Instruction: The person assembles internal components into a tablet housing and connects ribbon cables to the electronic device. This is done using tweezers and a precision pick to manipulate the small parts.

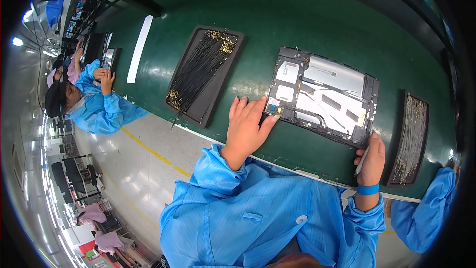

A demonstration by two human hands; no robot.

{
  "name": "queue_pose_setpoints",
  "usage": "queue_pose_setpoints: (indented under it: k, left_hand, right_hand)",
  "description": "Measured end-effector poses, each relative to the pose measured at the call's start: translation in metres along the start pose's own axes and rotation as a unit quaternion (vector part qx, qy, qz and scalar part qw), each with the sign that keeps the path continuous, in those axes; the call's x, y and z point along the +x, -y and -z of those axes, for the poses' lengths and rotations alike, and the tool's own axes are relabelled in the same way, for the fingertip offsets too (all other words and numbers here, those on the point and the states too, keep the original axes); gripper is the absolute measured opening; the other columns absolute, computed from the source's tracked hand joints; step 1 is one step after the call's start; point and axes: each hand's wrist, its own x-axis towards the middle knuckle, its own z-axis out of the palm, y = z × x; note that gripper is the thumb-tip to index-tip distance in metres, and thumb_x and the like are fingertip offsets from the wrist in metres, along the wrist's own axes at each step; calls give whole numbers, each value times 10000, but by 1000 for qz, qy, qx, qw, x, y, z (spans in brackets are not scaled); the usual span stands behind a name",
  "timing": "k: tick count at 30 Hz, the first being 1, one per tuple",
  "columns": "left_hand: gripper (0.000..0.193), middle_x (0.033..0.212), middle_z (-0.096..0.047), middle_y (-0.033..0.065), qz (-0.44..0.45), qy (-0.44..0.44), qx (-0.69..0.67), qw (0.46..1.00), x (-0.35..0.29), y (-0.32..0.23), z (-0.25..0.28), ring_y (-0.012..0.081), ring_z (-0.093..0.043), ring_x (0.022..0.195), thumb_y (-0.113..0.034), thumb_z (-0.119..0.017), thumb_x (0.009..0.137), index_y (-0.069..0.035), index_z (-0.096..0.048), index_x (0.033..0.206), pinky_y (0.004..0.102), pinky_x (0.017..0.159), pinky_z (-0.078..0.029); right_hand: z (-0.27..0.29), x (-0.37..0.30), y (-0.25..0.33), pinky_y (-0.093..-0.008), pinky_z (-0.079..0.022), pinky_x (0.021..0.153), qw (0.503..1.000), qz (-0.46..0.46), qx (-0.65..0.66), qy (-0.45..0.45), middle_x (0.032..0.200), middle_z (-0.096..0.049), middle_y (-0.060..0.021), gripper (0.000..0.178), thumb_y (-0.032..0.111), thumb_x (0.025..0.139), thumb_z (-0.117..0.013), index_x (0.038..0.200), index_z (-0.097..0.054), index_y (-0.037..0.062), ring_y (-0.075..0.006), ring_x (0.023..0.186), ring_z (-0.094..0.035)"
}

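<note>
An opened tablet or thin laptop chassis [323,100] lies on the green table, its silver batteries, cables and circuit parts exposed. My left hand [248,126] rests at its near left corner, fingers stretched out and the fingertips touching that edge. At the near right corner is my right hand [373,163], closed around a slim white pen-like tool [362,161]. The tool's tip is too hidden to make out. A blue band circles my right wrist.
A dark tray [218,94] of black cables with gold ends lies left of the chassis. Another tray [415,114] with grey cables stands at the right. A white strip [140,49] marks the table farther left. Co-workers in blue sit at both sides.
</note>
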Motion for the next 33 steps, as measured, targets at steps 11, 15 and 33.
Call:
queue_pose_setpoints:
  k: [11,15,33]
  left_hand:
    - [405,1000,-530,143,2,16,-41,999,0,0,7,389,-407,1018,-253,-524,745,-2,-491,1061,444,951,-194]
    - [345,991,-537,138,2,28,-92,995,-3,8,7,375,-402,1041,-194,-518,749,0,-514,1035,430,962,-190]
    - [237,819,-581,99,12,-7,-84,996,-5,7,2,328,-485,914,-224,-580,730,-31,-573,868,447,921,-257]
  right_hand:
    - [-1,1,-1,-176,-341,361,1000,0,-6,-8,619,-451,-7,346,328,825,-457,992,-483,26,-57,489,-423]
    - [-2,1,-1,-175,-339,359,1000,7,-2,-14,619,-451,-6,349,328,824,-460,996,-480,25,-57,488,-422]
    - [-2,1,-3,-170,-340,364,999,4,-35,-3,646,-465,-4,349,311,828,-460,1017,-489,19,-48,504,-417]
